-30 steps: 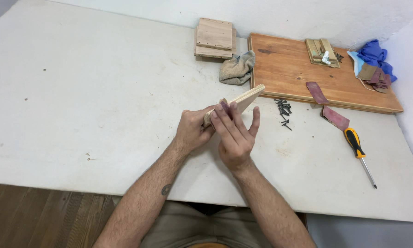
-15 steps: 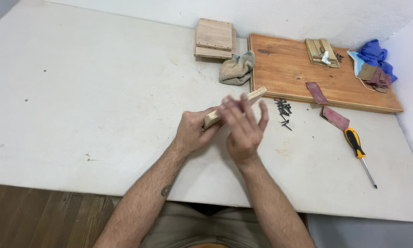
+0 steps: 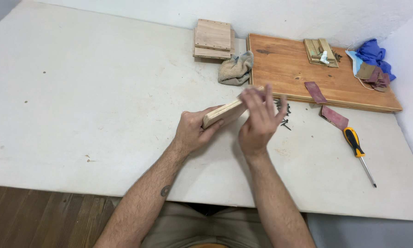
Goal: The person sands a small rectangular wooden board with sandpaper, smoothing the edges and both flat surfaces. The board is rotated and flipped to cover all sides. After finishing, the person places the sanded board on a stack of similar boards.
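My left hand (image 3: 192,131) is closed around the near end of a small plywood piece (image 3: 222,114), which I hold on its edge a little above the white table (image 3: 77,92), in the middle of the frame. My right hand (image 3: 258,120) lies with flat fingers over the far end of this piece; something dark red shows under the fingertips, but I cannot tell what it is. Just to the right of this hand is a small heap of dark screws (image 3: 284,110). Further right lie a red sandpaper strip (image 3: 334,117) and a yellow-black screwdriver (image 3: 356,146). In the upper middle I see a grey rag (image 3: 235,69), a stack of wood pieces (image 3: 213,38) and a big brown board (image 3: 316,76).
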